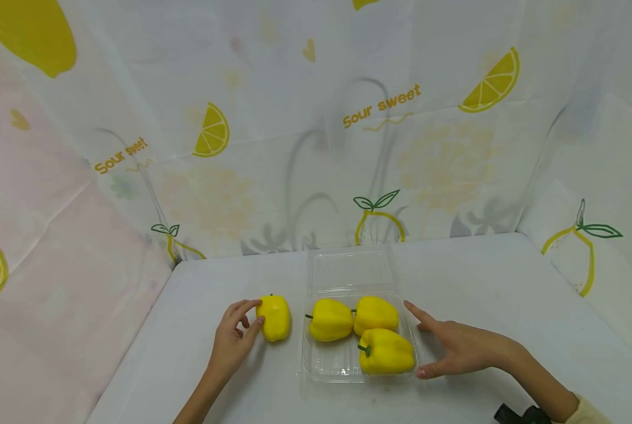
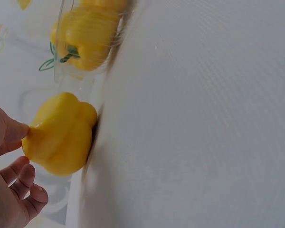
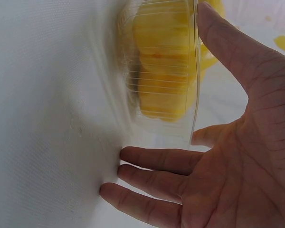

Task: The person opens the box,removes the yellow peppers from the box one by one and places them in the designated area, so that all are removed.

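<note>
Pepper, yellow and on its own, rests on the white table just left of the clear box, its stem pointing away from us. We judge a slip the likeliest trouble: the skin looks smooth and rounded, only a thumb and one finger bear on it, and a squeeze on its sloping upper part could send it rolling. The box looks thin and light, so a knock from the left might skid it, we suspect. Our left hand pinches the pepper between thumb and index finger, its other fingers loosely bent and off the skin. Inside the box we count three more yellow peppers, two towards the back and one at the near right. Our right hand is spread wide at the box's right side, thumb and index finger by the rim but not curled round it. Past these peppers the lid lies folded back on the table, and behind that hangs a cloth printed with lemons.
</note>
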Demonstrator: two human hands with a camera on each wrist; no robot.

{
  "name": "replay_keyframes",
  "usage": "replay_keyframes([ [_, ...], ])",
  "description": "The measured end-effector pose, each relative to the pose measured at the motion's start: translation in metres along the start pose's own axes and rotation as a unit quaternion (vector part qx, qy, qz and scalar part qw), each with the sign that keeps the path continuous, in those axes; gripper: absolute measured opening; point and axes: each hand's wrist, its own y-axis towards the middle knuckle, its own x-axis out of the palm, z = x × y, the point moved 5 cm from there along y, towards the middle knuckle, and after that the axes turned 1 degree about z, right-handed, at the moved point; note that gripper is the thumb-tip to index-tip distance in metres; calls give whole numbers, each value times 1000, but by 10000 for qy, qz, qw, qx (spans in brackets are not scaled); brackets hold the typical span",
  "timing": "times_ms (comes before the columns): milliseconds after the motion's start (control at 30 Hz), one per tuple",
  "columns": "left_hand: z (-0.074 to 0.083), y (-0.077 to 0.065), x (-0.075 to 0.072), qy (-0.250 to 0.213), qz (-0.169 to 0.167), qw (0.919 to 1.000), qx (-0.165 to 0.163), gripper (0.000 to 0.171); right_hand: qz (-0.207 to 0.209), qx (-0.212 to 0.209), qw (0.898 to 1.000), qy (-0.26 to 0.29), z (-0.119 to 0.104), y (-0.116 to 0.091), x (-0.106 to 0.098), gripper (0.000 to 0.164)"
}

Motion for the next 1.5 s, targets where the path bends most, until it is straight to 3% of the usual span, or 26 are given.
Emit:
replay_keyframes([
  [233, 1, 1, 1, -24, 57, 9999, 134, 38, 4, 7, 10000, -15, 0, 0, 0, 113],
  [500, 2, 1, 2, 135, 51, 9999, 68, 38, 5, -8, 10000, -36, 0, 0, -1, 113],
  [667, 10, -1, 1, 253, 154, 9994, 161, 38, 9, -8, 10000, 4, -1, 0, -1, 113],
  [867, 30, -6, 3, 328, 250, 9970, 659, 38, -11, 12, 10000, 21, -2, -1, -2, 113],
  [1133, 54, -14, 11, 658, 106, 9933, 946, 44, -4, 71, 10000, 18, 1, 0, 0, 113],
  [1333, 70, -23, 20, 562, 30, 9910, 1216, 47, -24, 62, 10000, 31, 0, 0, 0, 113],
  [1500, 82, -32, 28, 522, -37, 9849, 1649, 51, -22, 46, 10000, 26, -1, 0, -1, 112],
])
